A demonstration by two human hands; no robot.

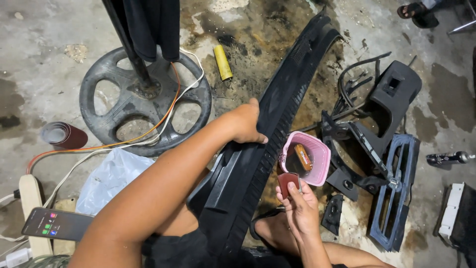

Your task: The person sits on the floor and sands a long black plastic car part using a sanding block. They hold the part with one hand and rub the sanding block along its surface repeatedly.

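Observation:
A long black ribbed plastic car panel [277,104] lies slanted from my lap toward the upper right. My left hand [246,122] grips its left edge near the middle. My right hand [300,208] holds a small folded piece of dark red sandpaper [288,181] just right of the panel. Right beside that hand sits a small pink plastic basket [317,164] with an orange object [302,156] inside.
A round black stand base [111,116] with a pole and orange and white cables sits at left. A sandpaper roll [62,135], a yellow tube [222,62], a plastic bag [111,178], a phone [57,224] and black car trim parts [391,94] lie around. Someone's sandalled foot [416,12] is at top right.

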